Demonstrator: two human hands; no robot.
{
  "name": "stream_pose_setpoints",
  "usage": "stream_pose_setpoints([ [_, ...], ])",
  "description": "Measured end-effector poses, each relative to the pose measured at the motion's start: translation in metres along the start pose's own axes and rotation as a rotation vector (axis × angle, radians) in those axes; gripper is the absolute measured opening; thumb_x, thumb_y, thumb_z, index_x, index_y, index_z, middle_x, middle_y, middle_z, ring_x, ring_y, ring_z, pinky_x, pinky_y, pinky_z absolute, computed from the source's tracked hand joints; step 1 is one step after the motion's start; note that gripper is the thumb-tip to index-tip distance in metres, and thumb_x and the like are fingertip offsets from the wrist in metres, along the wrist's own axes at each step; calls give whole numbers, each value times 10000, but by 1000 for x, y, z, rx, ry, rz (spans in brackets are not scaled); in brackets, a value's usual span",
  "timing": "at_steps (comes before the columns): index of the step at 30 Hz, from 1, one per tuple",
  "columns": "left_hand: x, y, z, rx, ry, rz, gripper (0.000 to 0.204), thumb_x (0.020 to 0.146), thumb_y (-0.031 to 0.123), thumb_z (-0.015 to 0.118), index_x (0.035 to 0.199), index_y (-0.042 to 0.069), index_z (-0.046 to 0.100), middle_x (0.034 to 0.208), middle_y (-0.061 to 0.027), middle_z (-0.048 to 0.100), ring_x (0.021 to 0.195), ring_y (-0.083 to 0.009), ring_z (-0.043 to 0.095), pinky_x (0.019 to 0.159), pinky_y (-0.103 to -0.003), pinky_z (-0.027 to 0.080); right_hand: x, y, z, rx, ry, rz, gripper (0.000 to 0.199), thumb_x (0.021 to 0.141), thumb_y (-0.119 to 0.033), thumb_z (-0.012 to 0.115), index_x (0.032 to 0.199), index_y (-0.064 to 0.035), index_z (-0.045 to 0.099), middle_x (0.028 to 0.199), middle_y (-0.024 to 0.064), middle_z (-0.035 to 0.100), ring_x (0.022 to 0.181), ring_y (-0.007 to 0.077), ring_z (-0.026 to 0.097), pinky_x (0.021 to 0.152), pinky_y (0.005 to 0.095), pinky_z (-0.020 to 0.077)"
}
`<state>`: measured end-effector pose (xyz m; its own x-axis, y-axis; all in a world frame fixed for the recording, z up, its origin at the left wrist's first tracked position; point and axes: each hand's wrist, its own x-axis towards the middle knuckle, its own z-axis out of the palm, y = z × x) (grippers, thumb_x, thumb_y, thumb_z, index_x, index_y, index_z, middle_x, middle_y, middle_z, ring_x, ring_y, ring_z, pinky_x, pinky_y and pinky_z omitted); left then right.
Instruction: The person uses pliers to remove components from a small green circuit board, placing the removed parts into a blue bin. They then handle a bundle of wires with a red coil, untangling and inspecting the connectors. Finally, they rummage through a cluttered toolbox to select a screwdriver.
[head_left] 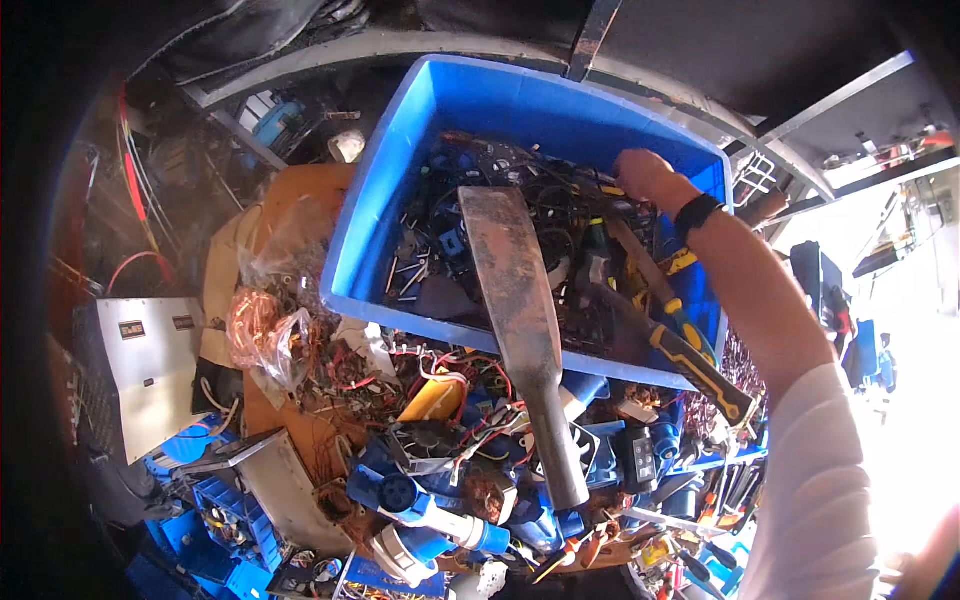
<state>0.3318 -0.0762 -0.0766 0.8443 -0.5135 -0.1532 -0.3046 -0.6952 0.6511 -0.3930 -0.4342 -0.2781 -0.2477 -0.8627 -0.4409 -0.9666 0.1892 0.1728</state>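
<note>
My right hand point(640, 175) reaches into the far right part of a large blue plastic bin point(560, 105), with a dark band point(697, 214) round the wrist. Its fingers are curled down among the tools; what they hold is hidden. Near it inside lie a yellow-and-black handled tool point(685, 335), a black-and-yellow handle point(705, 375) jutting over the near rim, and dark cables and small metal parts point(410, 275). A broad, rusty flat blade with a round socket point(525, 300) lies across the bin's near rim. My left hand is out of view.
Below the bin spreads a heap of scrap with blue-and-white plugs point(420, 510), a small fan point(570, 450) and wires. Copper wire in a clear bag point(265, 325) sits at left, near a pale metal panel point(150, 370). Dark metal frame bars point(590, 40) stand behind the bin.
</note>
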Motion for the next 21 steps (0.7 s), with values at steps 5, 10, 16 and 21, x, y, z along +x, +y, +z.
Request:
stream_pose_setpoints([
  [5,-5,-1,-2,-5,59,-31,445,935,223,534,1287,-35,450,1313,-197,455,1229,-355,453,929,-461,481,17,-19,20,53,43,13,237,784,-151,613,995,-78,694,995,171,676,952,353,641,820,447,520],
  [10,1,-13,-9,-72,65,-72,452,943,236,531,1300,-28,448,1330,-199,451,1201,-358,481,930,-443,485,21,-23,18,0,5,-8,238,773,-139,601,985,-83,695,994,175,674,946,358,639,815,454,519],
  [16,-6,8,-2,42,-29,-16,434,970,244,483,1327,0,437,1322,-207,458,1148,-353,527,920,-432,502,30,-13,37,-51,151,-62,213,786,-141,583,940,-47,696,977,185,673,944,355,643,810,449,525],
  [21,-10,9,-6,179,-61,-49,451,967,269,459,1323,-7,440,1310,-214,464,1186,-350,496,917,-435,503,18,-33,17,-67,134,-9,211,811,-109,553,931,-25,704,1001,195,673,947,355,652,795,441,538],
])
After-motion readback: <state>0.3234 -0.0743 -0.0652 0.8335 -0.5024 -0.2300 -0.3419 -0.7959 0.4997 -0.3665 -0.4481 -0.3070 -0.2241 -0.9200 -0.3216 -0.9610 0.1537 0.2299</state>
